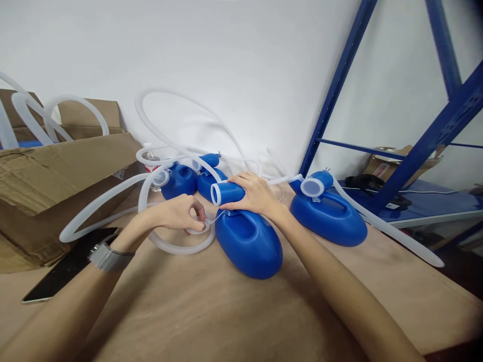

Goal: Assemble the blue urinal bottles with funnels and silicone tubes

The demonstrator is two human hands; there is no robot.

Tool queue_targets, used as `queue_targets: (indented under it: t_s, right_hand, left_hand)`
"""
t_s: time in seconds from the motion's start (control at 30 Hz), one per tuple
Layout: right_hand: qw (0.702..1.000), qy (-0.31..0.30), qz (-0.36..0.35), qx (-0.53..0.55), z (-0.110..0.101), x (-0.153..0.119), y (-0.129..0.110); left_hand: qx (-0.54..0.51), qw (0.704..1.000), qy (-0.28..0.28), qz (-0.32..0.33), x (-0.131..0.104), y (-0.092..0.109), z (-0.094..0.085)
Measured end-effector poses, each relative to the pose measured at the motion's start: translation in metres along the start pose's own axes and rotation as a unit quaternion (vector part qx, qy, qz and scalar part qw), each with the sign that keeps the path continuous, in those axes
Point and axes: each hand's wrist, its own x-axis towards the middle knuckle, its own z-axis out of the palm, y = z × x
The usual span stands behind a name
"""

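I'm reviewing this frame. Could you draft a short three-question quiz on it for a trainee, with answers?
1. What does the left hand hold, and what links that to the front jug?
2. True or false: the neck gripped by the right hand is capped.
3. The watch is worn on: A) the right arm; B) the left arm; C) neither arm.

Key:
1. A whitish cap; a thin strap.
2. False; its mouth is open.
3. B.
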Motion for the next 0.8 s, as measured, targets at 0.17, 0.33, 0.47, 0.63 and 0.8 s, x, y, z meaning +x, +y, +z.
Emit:
queue_targets:
  t_s: [0.17,0.33,0.47,0.63,0.8]
  right_hand:
    - [1.0,-0.003,-0.009,-0.007,0.0,0.001,-0.004]
    - [1.0,-0.009,-0.006,-0.023,0.0,0.001,-0.002]
    - [1.0,-0.005,-0.012,-0.015,0.001,0.0,0.001]
    - [0.999,-0.012,-0.027,-0.02,-0.001,0.002,-0.001]
    - [0.998,-0.049,-0.011,-0.024,-0.008,0.004,-0.01]
  left_hand:
    - [-0.06,0.994,-0.091,0.002,0.0,-0.004,-0.007]
    - [0.036,0.982,-0.175,0.057,-0.015,-0.006,-0.007]
    - [0.123,0.99,-0.063,0.032,-0.023,-0.009,-0.016]
    - [0.17,0.984,0.053,-0.022,-0.004,-0.041,-0.018]
    - [0.119,0.989,0.079,0.031,0.006,-0.045,-0.004]
